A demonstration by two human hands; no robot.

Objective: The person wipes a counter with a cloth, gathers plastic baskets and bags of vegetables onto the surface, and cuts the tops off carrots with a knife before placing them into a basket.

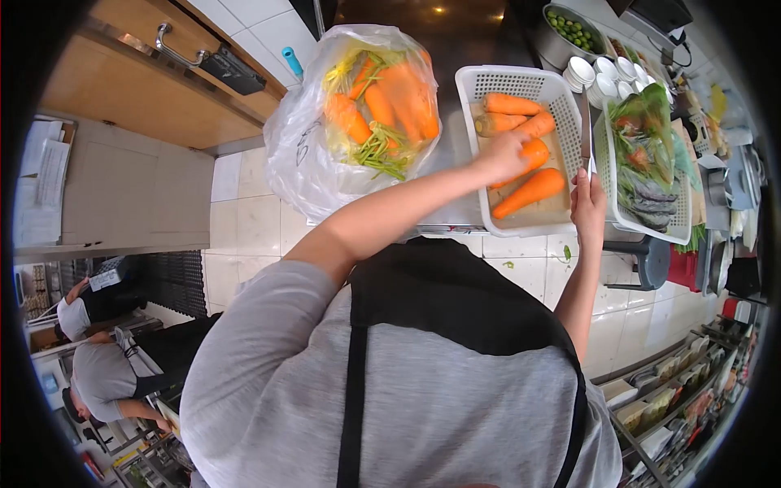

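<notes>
In the head view, my left hand (501, 159) reaches into a white perforated basket (482, 80), its fingers closed around an orange carrot (534, 153). Several other carrots lie in the basket, among them a large carrot (529, 193) near the front and a carrot (512, 104) at the back. At the basket's right side, my right hand (587, 199) grips a knife (586, 134) by its handle, the long blade pointing away from me. To the left, a clear plastic bag (297, 142) holds more carrots and green stems.
On the right stands another white basket (682, 220) with bagged vegetables. Stacked small white bowls (579, 71) and a metal pot of green produce (572, 32) are behind. A dark stool (647, 264) stands below. Two people (102, 378) work at lower left.
</notes>
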